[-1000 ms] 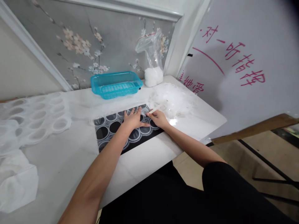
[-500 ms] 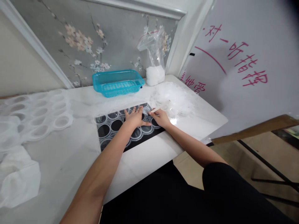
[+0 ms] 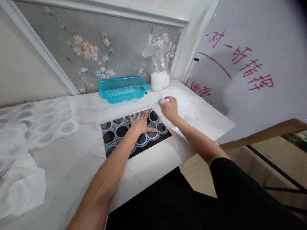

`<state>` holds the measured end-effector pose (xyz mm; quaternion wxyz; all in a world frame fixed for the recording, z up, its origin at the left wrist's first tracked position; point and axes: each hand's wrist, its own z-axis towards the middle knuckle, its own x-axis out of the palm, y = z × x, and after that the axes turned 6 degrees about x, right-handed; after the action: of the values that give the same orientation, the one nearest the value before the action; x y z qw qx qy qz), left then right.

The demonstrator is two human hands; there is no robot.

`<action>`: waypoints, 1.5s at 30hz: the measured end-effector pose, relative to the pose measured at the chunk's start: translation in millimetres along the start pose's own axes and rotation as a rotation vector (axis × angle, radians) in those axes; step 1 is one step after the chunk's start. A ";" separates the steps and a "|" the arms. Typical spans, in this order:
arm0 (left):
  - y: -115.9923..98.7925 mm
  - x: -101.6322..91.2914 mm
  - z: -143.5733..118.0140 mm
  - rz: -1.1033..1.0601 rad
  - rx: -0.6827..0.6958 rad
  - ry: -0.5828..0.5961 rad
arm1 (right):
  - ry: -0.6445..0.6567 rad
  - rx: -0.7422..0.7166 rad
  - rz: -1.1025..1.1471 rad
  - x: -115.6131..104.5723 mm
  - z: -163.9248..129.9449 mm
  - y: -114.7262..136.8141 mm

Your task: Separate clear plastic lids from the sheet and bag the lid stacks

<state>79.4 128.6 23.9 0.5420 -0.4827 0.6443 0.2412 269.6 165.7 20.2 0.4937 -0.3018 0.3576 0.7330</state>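
Observation:
My left hand (image 3: pixel 140 124) lies flat, fingers spread, on a black sheet (image 3: pixel 121 131) patterned with rows of white-ringed circles. My right hand (image 3: pixel 169 108) is closed and raised just beyond the sheet's upper right corner. A small white piece (image 3: pixel 164 101) shows at its fingertips; in the earlier frame it looks like a thin stick. Under the right wrist, glossy clear film (image 3: pixel 175 130) reaches down from the sheet's right edge. Behind that hand lies a heap of clear, whitish scraps (image 3: pixel 189 103), partly hidden by it.
A blue plastic basket (image 3: pixel 123 89) stands against the wall, beside a clear bag of white material (image 3: pixel 160 80). White sheets with round holes (image 3: pixel 45 121) and a crumpled white cloth (image 3: pixel 24 188) lie at left. A whiteboard (image 3: pixel 251 64) rises on the right.
My right hand has lifted off the sheet's upper right part and moved up and slightly right, toward the scraps. My left hand stays spread on the sheet.

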 end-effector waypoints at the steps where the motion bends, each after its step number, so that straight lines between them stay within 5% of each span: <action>1: -0.1 -1.1 -0.3 -0.002 -0.001 0.004 | -0.104 0.142 0.010 -5.6 15.7 -11.3; 3: 0.0 -3.3 -0.5 -0.005 -0.001 0.014 | -0.218 0.304 0.013 -18.2 38.1 -34.0; 7: 0.8 -5.4 -0.5 -0.005 0.022 0.015 | -0.141 0.359 -0.034 -39.1 24.5 -52.7; 10: -2.4 -4.9 -2.0 -0.005 0.039 0.000 | -0.068 0.302 0.125 -44.9 -27.1 -36.1; 15: -17.1 -0.9 -5.5 0.027 0.127 0.007 | 0.271 0.366 0.625 -40.8 -106.0 4.9; 22: -22.7 6.7 -1.1 0.054 0.115 0.108 | 0.342 0.372 0.635 -34.4 -110.8 11.0; 26: -22.1 6.4 0.2 0.080 0.094 0.112 | 0.297 0.302 0.534 -32.4 -116.0 14.6; 30: -23.4 6.6 -0.8 0.093 0.091 0.105 | 0.216 0.030 0.245 -30.7 -125.2 25.3; 33: -23.9 8.0 -1.5 0.098 0.089 0.103 | 0.174 -0.107 0.079 -34.2 -105.8 12.9; 35: -23.3 8.8 -1.8 0.087 0.091 0.098 | 0.037 -0.008 0.048 -41.7 -80.9 -6.3; 37: -21.2 8.5 -2.0 0.054 0.111 0.090 | -0.238 0.255 0.066 -51.1 -59.2 -21.9; 39: -17.0 6.1 -3.0 -0.006 0.165 0.081 | -0.321 0.336 0.170 -57.1 -52.4 -22.4; 45: 7.0 -11.4 -21.0 -0.052 0.252 0.117 | 0.148 0.148 0.575 -38.2 -107.0 43.5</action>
<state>62.8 118.2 39.2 0.5659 -0.4403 0.6873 0.1157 250.8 47.2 0.3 0.2593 -0.2042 0.5156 0.7907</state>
